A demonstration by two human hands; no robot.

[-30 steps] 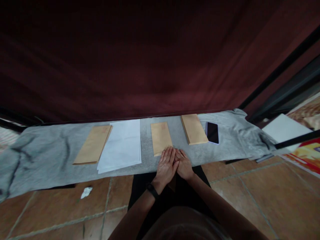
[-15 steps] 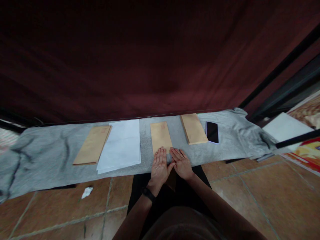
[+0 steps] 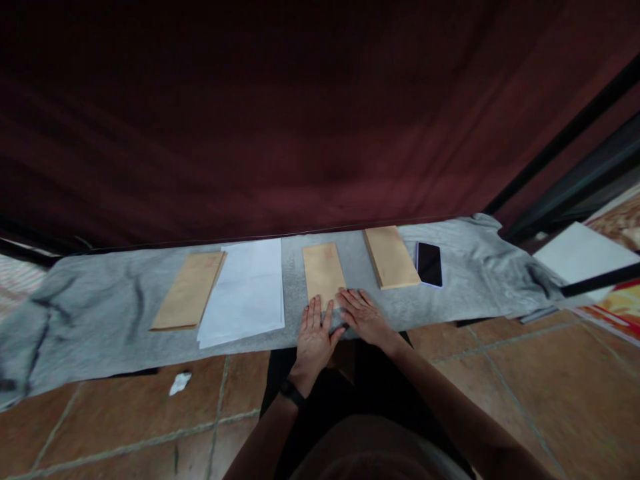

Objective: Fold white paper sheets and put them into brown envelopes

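Note:
A tan paper envelope [image 3: 324,270] lies flat on the grey cloth in front of me, with faint reddish print near its far end. My left hand [image 3: 315,339] rests palm down on its near left part, fingers stretched and slightly apart. From the other side, my right hand [image 3: 366,317] lies flat with its fingertips on the envelope's near right edge. Both hands hide the envelope's near end. To the left is a small pile of white paper sheets [image 3: 245,293], and beyond it several tan envelopes [image 3: 187,291]. A thicker stack of envelopes [image 3: 393,259] sits to the right.
A smartphone [image 3: 429,264] with a purple edge lies right of the thick stack. The grey cloth [image 3: 100,320] covers a narrow bench against a dark red curtain [image 3: 310,147]. On the tiled floor is a crumpled white scrap [image 3: 180,383]. Dark bars stand at the right.
My right hand has shifted a little up and right over the envelope's edge, and my hands have moved slightly apart. My left fingers have spread more. The whole view has shifted slightly.

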